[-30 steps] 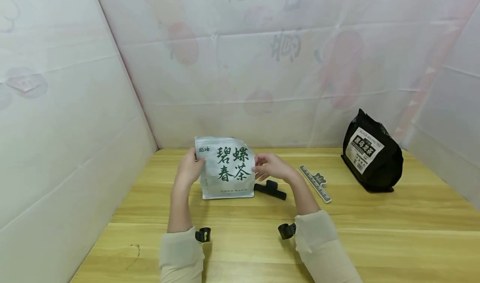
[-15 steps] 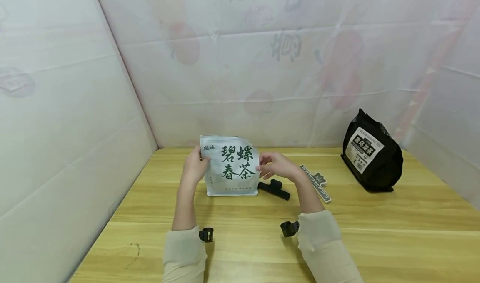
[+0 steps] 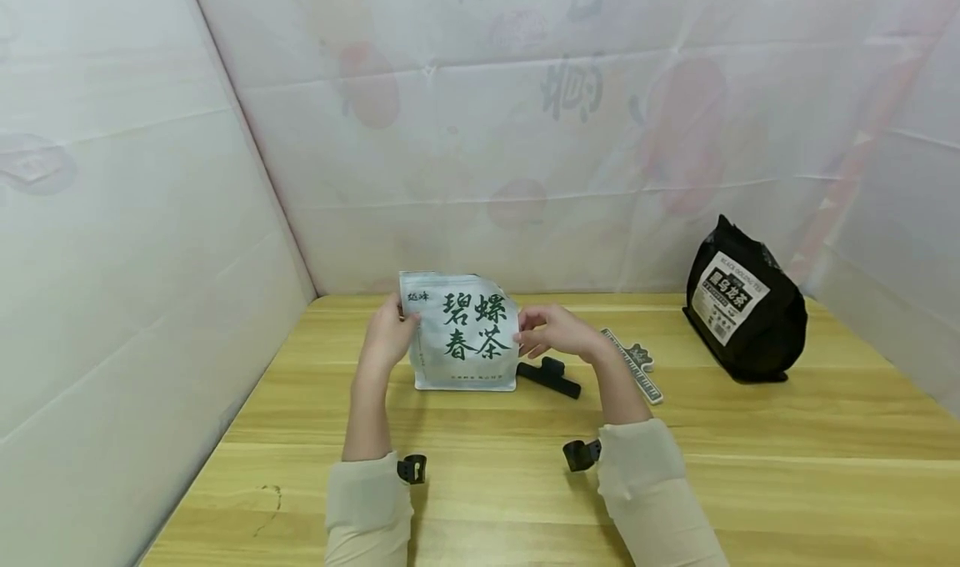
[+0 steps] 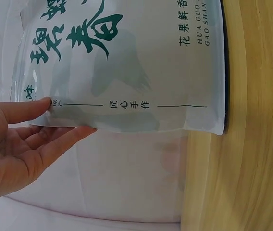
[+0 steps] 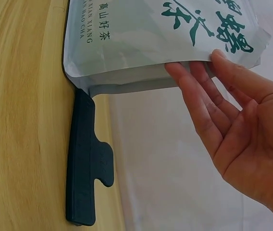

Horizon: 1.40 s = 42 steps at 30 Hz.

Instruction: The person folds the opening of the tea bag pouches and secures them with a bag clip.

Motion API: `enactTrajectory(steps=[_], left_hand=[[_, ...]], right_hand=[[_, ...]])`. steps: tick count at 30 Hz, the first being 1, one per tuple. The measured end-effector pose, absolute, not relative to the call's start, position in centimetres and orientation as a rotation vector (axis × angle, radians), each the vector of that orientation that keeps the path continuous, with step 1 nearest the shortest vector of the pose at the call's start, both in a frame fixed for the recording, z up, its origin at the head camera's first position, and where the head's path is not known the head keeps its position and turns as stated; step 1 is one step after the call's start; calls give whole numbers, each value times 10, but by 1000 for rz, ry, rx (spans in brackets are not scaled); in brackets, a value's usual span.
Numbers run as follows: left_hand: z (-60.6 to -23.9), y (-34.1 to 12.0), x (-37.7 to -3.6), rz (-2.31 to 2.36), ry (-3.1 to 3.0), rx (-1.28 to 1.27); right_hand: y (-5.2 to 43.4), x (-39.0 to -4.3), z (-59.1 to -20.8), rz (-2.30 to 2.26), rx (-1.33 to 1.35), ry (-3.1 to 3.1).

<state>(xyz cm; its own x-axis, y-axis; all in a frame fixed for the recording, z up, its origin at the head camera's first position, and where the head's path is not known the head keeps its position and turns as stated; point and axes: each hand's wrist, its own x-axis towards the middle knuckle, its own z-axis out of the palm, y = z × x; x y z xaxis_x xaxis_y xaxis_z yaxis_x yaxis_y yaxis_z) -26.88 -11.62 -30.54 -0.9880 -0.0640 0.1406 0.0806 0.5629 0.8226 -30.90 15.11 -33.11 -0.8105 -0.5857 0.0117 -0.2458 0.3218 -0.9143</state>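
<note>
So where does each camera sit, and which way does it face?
Head: worn on the head, facing forward and down at the table; left hand, right hand and forearms show.
Left wrist: worn there, facing the left edge of the white bag; left hand shows.
Right wrist: worn there, facing the bag's right edge and a black clip; right hand shows.
Wrist views share the bag.

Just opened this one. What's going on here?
A person holds a white tea bag upright at the table. The left hand pinches one side edge; the right hand touches the other with thumb and fingertips. A black clip lies beside the bag's lower corner. Farther right are a pale clip and a black tea bag.
</note>
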Motion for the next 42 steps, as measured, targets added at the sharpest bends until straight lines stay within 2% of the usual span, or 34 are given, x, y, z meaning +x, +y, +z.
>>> enactTrajectory(steps=[4,12,17,25,35,42], left_hand=[[-305,-116,-268,-1410,-2638,-5],[-304,-123,-268,-1493,-2610,-33],[-299,-125,-264,-1554,-2561,31],[-290,-112,-260,-1478,-2192,134],[-288,-70,-264,-1005,-2020,-387],[-295,-52,-273,-831,-2150,-455]], right_hand=[[150,-303,-324,-1464,-752,2282],[154,-314,-332,-1535,-697,2270],[156,-311,-326,-1626,-655,2303],[150,-310,-318,-1900,-532,2433],[129,-308,-318,-1990,-559,2433],[128,-306,-321,-1978,-598,2433]])
